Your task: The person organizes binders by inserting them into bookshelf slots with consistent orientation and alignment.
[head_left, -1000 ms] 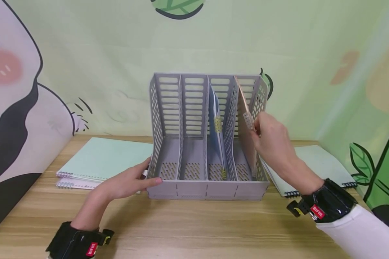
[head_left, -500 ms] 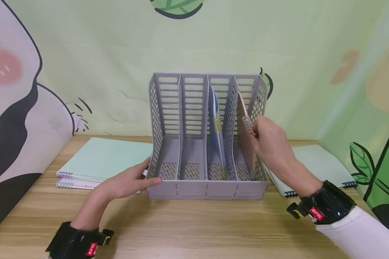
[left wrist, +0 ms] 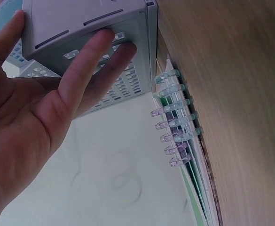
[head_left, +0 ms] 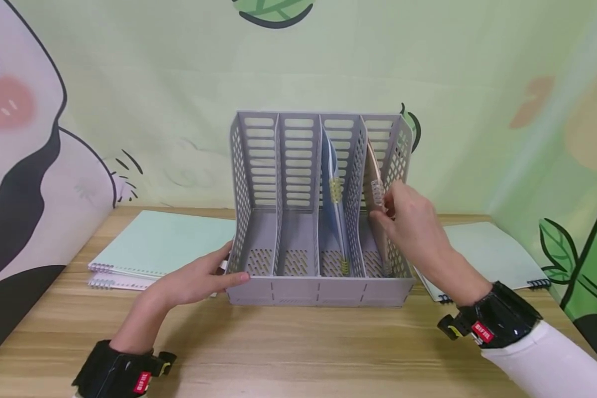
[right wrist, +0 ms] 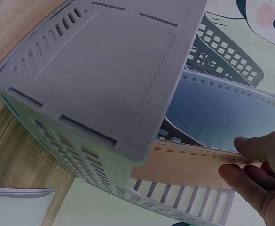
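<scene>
A grey file organizer (head_left: 323,291) with several upright compartments stands on the table. My right hand (head_left: 415,226) pinches the spine edge of a tan spiral notebook (head_left: 373,166) between thumb and fingers. That notebook stands on edge in the rightmost compartment, its clear coil facing me. Seen from the right wrist, the thumb is on one side of the tan cover (right wrist: 189,168) and fingers on the other. My left hand (head_left: 199,279) rests on the organizer's front left corner, thumb over the front rim. Its straight fingers (left wrist: 85,66) touch the outer side wall in the left wrist view.
A blue notebook (head_left: 330,188) with a yellow coil stands in the compartment left of the tan one. Mint-green spiral notebooks (head_left: 166,243) lie stacked left of the organizer. Another pale green notebook (head_left: 482,251) with black coils lies at the right, partly behind my right hand.
The tan notebook has sunk lower into the rightmost compartment, and my right hand has moved slightly down with it. The thumb now sits further left on the cover. My left hand stays put.
</scene>
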Tool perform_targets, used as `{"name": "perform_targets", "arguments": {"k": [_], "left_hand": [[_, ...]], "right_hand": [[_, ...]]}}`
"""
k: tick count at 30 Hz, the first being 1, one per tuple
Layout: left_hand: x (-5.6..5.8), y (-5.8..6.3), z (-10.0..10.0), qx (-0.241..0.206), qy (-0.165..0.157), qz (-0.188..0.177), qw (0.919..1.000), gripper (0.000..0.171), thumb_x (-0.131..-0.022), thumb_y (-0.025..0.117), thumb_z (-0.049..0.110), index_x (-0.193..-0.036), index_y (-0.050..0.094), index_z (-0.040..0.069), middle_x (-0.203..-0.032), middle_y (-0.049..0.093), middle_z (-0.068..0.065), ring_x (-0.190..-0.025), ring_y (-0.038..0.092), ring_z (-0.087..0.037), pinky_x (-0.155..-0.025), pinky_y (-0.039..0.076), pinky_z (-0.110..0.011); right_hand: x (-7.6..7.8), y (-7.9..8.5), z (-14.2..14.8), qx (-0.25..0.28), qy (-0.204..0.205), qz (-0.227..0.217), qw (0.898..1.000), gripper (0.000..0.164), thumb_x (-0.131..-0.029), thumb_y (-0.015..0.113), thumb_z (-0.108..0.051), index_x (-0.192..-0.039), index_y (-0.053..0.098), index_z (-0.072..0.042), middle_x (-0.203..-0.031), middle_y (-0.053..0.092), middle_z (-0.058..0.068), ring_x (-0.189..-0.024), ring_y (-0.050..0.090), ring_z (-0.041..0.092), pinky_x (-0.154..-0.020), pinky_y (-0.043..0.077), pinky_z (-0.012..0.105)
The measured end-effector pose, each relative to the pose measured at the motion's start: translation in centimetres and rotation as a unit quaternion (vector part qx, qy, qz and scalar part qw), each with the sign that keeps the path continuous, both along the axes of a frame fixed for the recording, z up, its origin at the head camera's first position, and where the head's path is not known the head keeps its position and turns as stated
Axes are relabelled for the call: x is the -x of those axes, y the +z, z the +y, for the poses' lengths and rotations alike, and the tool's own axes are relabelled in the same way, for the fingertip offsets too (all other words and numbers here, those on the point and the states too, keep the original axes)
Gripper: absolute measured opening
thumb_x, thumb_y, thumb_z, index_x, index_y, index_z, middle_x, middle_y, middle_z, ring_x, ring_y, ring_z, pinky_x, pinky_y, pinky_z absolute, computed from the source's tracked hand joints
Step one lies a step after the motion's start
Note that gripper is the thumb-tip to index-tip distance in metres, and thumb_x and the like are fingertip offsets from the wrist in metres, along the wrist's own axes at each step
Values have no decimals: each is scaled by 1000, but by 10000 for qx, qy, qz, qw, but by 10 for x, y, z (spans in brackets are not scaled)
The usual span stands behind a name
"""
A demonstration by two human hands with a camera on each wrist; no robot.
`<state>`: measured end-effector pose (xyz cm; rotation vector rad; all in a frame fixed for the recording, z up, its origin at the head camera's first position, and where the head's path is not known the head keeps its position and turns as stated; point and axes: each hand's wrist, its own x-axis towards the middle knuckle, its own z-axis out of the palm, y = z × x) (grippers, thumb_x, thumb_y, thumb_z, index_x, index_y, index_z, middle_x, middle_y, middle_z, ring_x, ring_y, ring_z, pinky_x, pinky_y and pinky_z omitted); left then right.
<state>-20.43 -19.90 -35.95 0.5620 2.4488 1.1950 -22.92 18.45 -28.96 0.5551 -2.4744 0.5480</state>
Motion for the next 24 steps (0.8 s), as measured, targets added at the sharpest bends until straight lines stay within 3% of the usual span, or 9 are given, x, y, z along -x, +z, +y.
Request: {"name": "perform_targets", "arguments": {"k": [7,24], "left_hand": [[0,-1,0,-18,-22,-2,10000,86,-99,59,40,-159,4,12,-132,54,-15,-107,61,-25,-77,51,-39],[0,0,-1,-74,-80,24,9999,86,-99,60,39,-159,4,14,-131,55,-14,-103,61,-23,-77,51,-40]], "right_hand": [[1,-2,-1,46,79,-179,9998,27,-85,78,-7,-91,52,-2,-85,58,8,-75,63,24,-62,51,29],[-10,-2,17,65,53,-436,9990,39,-80,84,-24,-94,54,-5,-87,58,7,-79,63,24,-64,48,32]]}}
